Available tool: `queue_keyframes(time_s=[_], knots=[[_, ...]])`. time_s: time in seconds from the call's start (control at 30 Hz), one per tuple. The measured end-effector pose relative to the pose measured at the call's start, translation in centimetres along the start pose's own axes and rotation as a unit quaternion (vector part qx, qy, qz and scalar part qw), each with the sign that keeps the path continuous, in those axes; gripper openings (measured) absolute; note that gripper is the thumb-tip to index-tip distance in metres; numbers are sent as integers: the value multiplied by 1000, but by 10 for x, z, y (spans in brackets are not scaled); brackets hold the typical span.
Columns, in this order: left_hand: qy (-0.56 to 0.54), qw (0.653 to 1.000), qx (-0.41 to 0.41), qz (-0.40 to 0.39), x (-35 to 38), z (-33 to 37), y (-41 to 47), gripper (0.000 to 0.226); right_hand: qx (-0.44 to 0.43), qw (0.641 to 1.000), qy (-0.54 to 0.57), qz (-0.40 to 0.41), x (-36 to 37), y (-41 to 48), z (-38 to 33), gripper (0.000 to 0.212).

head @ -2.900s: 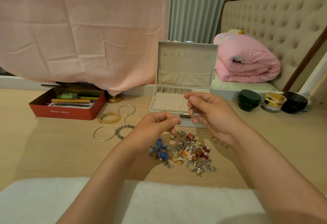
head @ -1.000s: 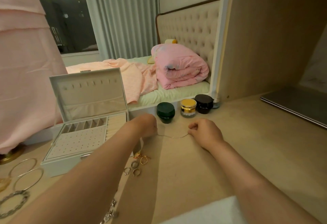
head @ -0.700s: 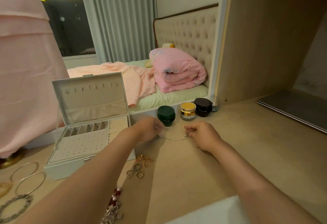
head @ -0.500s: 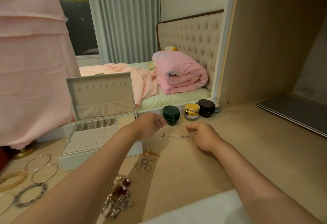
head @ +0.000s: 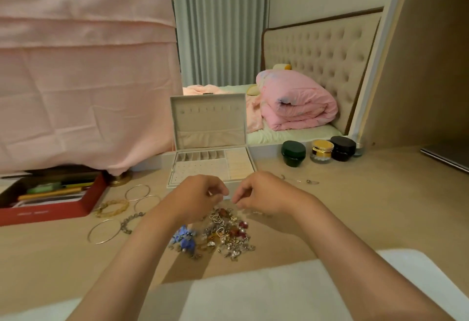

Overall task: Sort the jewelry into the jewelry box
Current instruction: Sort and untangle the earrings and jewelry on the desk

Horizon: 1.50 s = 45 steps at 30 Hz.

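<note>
An open white jewelry box [head: 212, 168] stands upright-lidded at the middle of the desk. In front of it lies a tangled pile of jewelry [head: 223, 234] with a blue beaded piece [head: 184, 239] at its left edge. My left hand [head: 195, 200] and my right hand [head: 266, 196] hover side by side over the far edge of the pile, fingers curled down and fingertips facing each other. Whether either pinches a piece is hidden. A thin chain [head: 299, 181] lies stretched on the desk to the right of the box.
Several bangles and beaded bracelets [head: 119, 209] lie left of the pile. A red tin [head: 50, 212] with pens sits at far left. Three cosmetic jars [head: 319, 150] stand right of the box. A white cloth [head: 253, 292] covers the near edge.
Both hands let go of the thin chain, which now lies right of the box. They moved left and toward me, back over the jewelry pile. The view swung left.
</note>
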State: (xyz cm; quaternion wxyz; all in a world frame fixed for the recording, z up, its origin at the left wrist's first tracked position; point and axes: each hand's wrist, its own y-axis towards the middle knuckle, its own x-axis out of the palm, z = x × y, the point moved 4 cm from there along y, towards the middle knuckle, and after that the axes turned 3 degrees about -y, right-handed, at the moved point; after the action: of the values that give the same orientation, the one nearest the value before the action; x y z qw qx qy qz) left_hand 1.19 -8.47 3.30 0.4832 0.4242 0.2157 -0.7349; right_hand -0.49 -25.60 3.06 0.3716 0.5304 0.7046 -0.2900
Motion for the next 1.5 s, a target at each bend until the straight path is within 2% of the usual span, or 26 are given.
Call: queue_keyframes(time_s=[0.17,0.3,0.43,0.6,0.7,0.83,0.9,1.0,1.13,1.27,1.33,1.5], knots=[[29,999,-10,12,14,-33,-27,7,-26,996,-76,-41,29,12,-27,12],[31,999,-24,14,23,-58,-33,7,-10,988,-140,-57,35,20,-28,11],[26,999,-18,23,22,-65,-32,11,-17,986,-163,-33,33,32,-30,10],[17,999,-26,41,22,-71,-28,14,-52,971,-215,-86,48,45,-39,20],[15,998,-23,55,21,-72,-28,13,-42,972,-218,-82,49,50,-37,11],[-10,997,-23,72,22,-74,-26,13,-36,987,-135,-82,48,52,-31,4],[-96,991,-32,93,20,-74,-25,14,-44,994,-74,-61,46,54,-31,6],[-257,960,-55,94,19,-70,-23,16,-44,997,54,-23,40,54,-31,7],[-366,924,-77,75,16,-71,-23,19,-36,986,162,-25,38,53,-31,6],[-420,902,-94,28,16,-67,-28,15,-29,977,213,-4,29,53,-33,10],[-419,903,-88,19,11,-66,-30,10,-23,973,231,-5,26,52,-33,16],[-418,904,-89,11,-1,-71,-33,17,-14,974,226,-26,22,48,-29,16]])
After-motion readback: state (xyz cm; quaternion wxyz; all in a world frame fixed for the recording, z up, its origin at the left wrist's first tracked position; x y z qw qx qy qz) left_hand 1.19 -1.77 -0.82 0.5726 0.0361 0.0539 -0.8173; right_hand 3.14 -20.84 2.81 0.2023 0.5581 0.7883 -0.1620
